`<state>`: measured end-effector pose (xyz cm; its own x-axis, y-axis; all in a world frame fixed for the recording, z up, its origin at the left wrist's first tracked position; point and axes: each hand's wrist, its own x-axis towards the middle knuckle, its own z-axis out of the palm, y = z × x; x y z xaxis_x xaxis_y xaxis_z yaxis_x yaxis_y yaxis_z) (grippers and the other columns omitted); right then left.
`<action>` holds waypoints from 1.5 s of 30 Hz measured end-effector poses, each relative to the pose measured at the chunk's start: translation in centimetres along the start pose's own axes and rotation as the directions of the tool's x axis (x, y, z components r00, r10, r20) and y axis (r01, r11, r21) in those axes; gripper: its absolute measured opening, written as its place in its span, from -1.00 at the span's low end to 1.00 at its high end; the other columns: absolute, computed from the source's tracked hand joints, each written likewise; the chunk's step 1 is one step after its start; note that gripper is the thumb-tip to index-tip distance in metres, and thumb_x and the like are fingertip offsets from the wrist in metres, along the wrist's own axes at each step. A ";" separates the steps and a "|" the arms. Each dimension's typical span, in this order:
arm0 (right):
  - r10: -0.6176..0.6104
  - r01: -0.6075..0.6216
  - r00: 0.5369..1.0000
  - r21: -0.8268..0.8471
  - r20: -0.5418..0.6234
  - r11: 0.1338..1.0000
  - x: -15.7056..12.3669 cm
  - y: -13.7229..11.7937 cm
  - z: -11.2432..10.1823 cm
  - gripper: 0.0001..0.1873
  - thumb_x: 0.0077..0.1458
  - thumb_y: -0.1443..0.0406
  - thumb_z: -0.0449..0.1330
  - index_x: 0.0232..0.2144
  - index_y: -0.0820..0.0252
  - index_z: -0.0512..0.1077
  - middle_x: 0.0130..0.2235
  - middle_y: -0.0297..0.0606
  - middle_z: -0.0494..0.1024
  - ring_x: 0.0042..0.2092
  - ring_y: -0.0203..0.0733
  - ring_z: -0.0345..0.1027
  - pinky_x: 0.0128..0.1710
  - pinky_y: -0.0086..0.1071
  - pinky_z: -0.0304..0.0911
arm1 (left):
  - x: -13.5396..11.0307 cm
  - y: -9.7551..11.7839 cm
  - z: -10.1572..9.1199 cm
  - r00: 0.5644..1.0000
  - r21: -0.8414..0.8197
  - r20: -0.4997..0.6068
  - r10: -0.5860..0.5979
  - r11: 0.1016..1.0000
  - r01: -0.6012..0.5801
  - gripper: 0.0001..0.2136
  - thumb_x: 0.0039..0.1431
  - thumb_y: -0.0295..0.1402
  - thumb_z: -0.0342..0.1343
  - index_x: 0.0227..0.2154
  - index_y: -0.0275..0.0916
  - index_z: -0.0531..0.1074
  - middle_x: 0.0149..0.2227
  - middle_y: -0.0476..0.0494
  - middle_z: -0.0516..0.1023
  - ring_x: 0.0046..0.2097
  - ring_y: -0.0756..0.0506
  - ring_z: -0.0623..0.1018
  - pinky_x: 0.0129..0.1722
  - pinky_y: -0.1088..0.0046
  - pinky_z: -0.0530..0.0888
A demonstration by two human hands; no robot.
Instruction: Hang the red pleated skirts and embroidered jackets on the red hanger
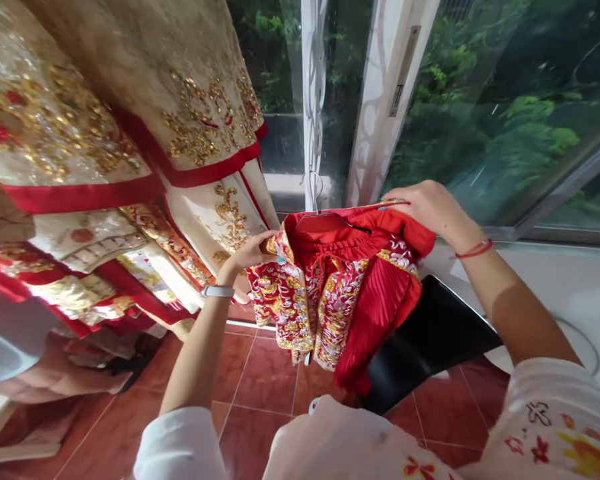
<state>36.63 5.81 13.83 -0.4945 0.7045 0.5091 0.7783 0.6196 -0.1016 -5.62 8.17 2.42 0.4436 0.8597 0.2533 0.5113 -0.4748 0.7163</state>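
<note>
Garment (291, 310) is held up near the window (480, 133), its top edge gripped at 2 sides by left hand (250, 255) and right hand (430, 207); spreading seems the step, with even tension called for next.

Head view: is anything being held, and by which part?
A red embroidered garment: the left hand grips one side of its top edge, the right hand the other.
</note>
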 end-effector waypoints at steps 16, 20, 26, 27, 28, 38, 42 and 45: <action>0.272 -0.265 0.952 0.069 -0.141 0.962 -8.1 -0.8 7.1 -0.49 0.18 0.41 0.03 0.15 0.16 0.47 -0.19 -0.12 0.60 -0.31 -0.13 0.42 -0.17 -0.23 0.38 | -3.3 4.2 4.3 0.859 0.547 -0.451 -0.241 0.687 0.479 -0.50 0.19 0.10 0.07 -0.03 -0.22 0.43 -0.30 -0.27 0.63 -0.20 -0.30 0.62 -0.25 0.34 0.42; 0.335 -0.312 0.920 0.136 -0.203 0.940 -8.1 -6.3 7.5 -0.46 0.19 0.38 0.05 0.22 0.18 0.39 -0.27 -0.15 0.63 -0.47 -0.22 0.32 -0.28 -0.26 0.34 | -4.3 6.3 5.3 0.811 0.541 -0.523 -0.263 0.633 0.554 -0.53 0.23 0.06 0.06 0.00 -0.19 0.41 -0.28 -0.29 0.63 -0.22 -0.30 0.62 -0.28 0.32 0.42; 0.435 -0.397 0.890 0.241 -0.132 0.886 -7.7 -10.0 14.2 -0.37 0.11 0.43 0.04 0.25 0.26 0.35 -0.39 -0.16 0.61 -0.54 -0.27 0.16 -0.39 -0.32 0.25 | -4.3 7.6 6.8 0.765 0.493 -0.595 -0.247 0.640 0.590 -0.50 0.21 0.03 0.11 0.05 -0.24 0.37 -0.13 -0.39 0.59 -0.14 -0.32 0.60 -0.21 0.26 0.45; 0.438 -0.381 0.887 0.302 -0.148 0.874 -7.3 -10.2 14.3 -0.36 0.11 0.42 0.05 0.27 0.24 0.32 -0.38 -0.18 0.61 -0.54 -0.28 0.15 -0.39 -0.33 0.25 | -4.2 7.7 7.1 0.760 0.484 -0.606 -0.237 0.648 0.588 -0.48 0.21 0.02 0.12 0.07 -0.25 0.36 -0.09 -0.41 0.58 -0.12 -0.32 0.59 -0.19 0.26 0.46; 0.438 -0.356 0.882 0.364 -0.174 0.861 -6.9 -10.5 14.1 -0.34 0.13 0.40 0.06 0.30 0.23 0.27 -0.36 -0.19 0.62 -0.54 -0.29 0.15 -0.38 -0.33 0.26 | -4.2 7.8 7.3 0.753 0.475 -0.617 -0.230 0.653 0.589 -0.47 0.20 0.01 0.13 0.08 -0.26 0.35 -0.06 -0.42 0.56 -0.09 -0.32 0.58 -0.18 0.25 0.46; 0.253 -0.173 0.967 0.681 -0.019 0.711 -7.3 -11.3 19.3 -0.26 0.23 0.34 0.05 0.42 0.09 -0.01 0.00 -0.07 0.50 -0.13 -0.11 0.40 0.02 -0.16 0.34 | -5.5 6.2 10.1 0.646 0.409 -0.755 -0.111 0.691 0.597 -0.23 0.15 0.15 0.08 0.26 -0.32 0.23 0.12 -0.50 0.37 0.15 -0.45 0.38 0.14 -0.02 0.31; 0.289 -0.224 0.954 0.823 0.077 0.522 -13.0 -8.2 22.4 -0.36 0.20 0.25 0.11 0.32 0.07 0.18 -0.21 -0.25 0.47 -0.21 -0.22 0.37 -0.16 -0.31 0.38 | -5.7 5.4 11.6 0.556 0.312 -0.825 -0.105 0.735 0.602 -0.23 0.14 0.13 0.09 0.30 -0.23 0.21 0.21 -0.45 0.28 0.21 -0.46 0.28 0.21 -0.10 0.20; 0.469 -0.450 0.843 0.821 0.261 0.352 -18.4 -5.8 25.8 -0.60 0.10 0.18 0.16 -0.01 0.14 0.46 -0.24 -0.22 0.50 -0.26 -0.21 0.39 -0.26 -0.35 0.36 | -4.6 5.5 11.6 0.476 0.214 -0.866 -0.154 0.747 0.630 -0.29 0.10 0.12 0.14 0.25 -0.14 0.30 0.17 -0.41 0.31 0.19 -0.48 0.25 0.17 -0.19 0.18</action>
<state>31.29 -1.81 -16.97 -0.1529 0.9755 0.1583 0.1788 0.1848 -0.9664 3.70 -0.62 -2.38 -0.5047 0.6454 0.5734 0.8186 0.1467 0.5554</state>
